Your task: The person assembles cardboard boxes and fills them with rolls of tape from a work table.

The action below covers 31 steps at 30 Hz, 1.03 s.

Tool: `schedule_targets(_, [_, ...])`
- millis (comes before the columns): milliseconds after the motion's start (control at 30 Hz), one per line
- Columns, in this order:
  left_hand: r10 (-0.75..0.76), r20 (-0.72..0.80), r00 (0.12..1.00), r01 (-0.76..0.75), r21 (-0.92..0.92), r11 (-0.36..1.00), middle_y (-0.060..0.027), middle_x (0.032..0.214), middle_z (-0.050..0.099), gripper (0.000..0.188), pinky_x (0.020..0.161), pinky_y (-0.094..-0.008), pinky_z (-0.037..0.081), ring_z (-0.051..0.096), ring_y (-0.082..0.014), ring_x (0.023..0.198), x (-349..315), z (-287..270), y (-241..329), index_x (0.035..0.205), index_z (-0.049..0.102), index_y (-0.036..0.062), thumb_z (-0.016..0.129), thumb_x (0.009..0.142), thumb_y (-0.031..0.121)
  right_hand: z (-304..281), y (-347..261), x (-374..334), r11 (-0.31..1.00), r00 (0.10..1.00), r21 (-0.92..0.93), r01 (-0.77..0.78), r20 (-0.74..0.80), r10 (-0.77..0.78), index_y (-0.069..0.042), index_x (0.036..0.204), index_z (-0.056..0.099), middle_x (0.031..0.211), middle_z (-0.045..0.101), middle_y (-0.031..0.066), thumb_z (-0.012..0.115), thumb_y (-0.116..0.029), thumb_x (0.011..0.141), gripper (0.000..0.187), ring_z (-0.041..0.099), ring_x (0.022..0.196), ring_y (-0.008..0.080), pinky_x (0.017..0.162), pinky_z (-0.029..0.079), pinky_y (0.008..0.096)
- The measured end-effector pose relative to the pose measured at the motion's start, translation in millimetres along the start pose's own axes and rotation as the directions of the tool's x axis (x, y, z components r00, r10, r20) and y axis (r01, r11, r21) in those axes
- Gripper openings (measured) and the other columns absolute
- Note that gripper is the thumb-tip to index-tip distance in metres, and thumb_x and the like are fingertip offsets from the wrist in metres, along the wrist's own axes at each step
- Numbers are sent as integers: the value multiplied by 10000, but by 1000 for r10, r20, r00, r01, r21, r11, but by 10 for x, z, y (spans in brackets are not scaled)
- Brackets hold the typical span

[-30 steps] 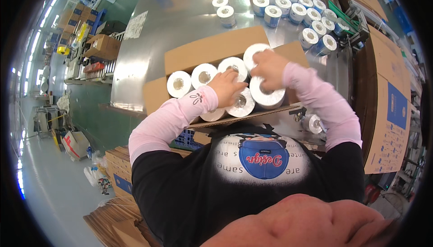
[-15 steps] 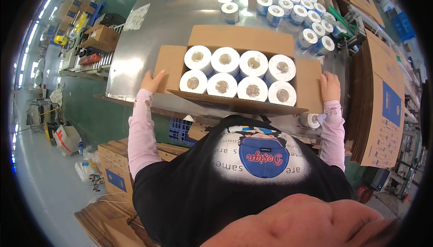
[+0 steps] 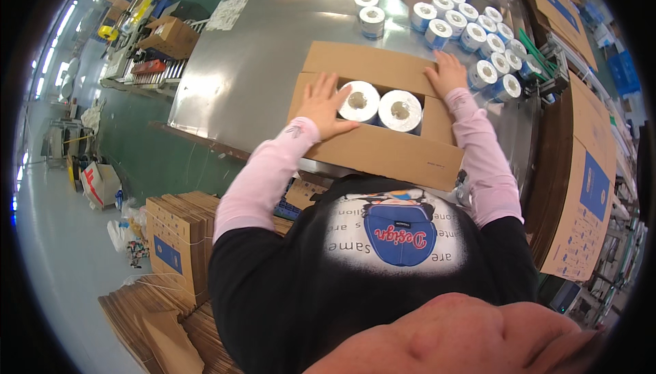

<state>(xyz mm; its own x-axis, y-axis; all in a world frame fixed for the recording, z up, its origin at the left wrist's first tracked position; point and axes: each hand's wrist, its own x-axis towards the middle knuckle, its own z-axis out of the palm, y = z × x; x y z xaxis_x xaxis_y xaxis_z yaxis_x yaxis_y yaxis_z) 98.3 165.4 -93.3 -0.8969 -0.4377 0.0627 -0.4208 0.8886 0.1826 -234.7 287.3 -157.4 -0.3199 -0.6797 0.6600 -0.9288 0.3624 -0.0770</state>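
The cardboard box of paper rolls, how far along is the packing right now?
Done: the cardboard box holds white rolls, two showing through the gap. In hand: the left hand lies flat on the left side flap and the right hand on the far flap, so the flaps are partly folded over the top. Left: the middle gap is not yet closed, and no tape shows on the box. More wrapped rolls stand on the metal table.

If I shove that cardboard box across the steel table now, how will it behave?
The cardboard box would probably slide easily, since the steel table looks smooth and shiny. Packed with paper rolls, it likely stays fairly light. Its flaps seem floppy: the left hand and right hand press them flat.
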Motion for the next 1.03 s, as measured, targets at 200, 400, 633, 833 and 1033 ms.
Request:
schedule_targets(200, [-148, -408, 901, 118, -99, 988, -213, 1552, 166, 825, 1107, -623, 141, 124, -414, 1442, -281, 174, -159, 1446, 381, 159, 687, 752, 484, -1234, -310, -209, 937, 980, 303, 174, 35, -194, -68, 951, 683, 894, 679, 104, 604, -28, 791, 184, 628, 842, 316, 903, 430, 459])
schedule_targets(400, [-96, -208, 973, 74, -112, 991, -119, 1439, 432, 524, 1090, -618, 183, 328, -290, 1382, -65, 277, -136, 1320, 539, 146, 549, 875, 423, -1503, -616, -1137, 866, 941, 465, -185, 336, 21, 4, 997, 675, 1079, 650, 161, 574, -41, 824, 206, 553, 1106, 357, 1000, 397, 433])
schedule_targets(633, [48, -156, 987, -83, -226, 971, -107, 1345, 518, 501, 1061, -619, 234, 413, -273, 1315, 183, 188, -198, 1267, 559, 144, 578, 844, 413, -1003, -997, -1520, 498, 727, 540, -678, 394, 562, -2, 1358, 466, 1403, 417, 179, 471, -172, 959, 434, 417, 1289, 289, 1080, 318, 381])
schedule_targets(833, [322, 9, 947, -317, -158, 935, -116, 1538, 240, 798, 1077, -699, 156, 176, -338, 1442, -448, 132, 102, 1409, 414, 146, 696, 736, 467, -897, -2282, -500, 54, 664, 685, -727, 681, 308, -28, 1406, 404, 1439, 398, 151, 495, -236, 950, 509, 380, 1326, 262, 1108, 284, 382])
schedule_targets(1033, [134, -136, 982, -119, 110, 987, -149, 1550, 200, 824, 1099, -663, 83, 146, -355, 1446, -47, -238, -1640, 1479, 298, 194, 621, 760, 433, -1585, -2782, 658, 183, 952, 954, -238, 267, -150, -85, 1290, 572, 1483, 369, 170, 552, -387, 912, 484, 305, 1397, 329, 1119, 244, 406])
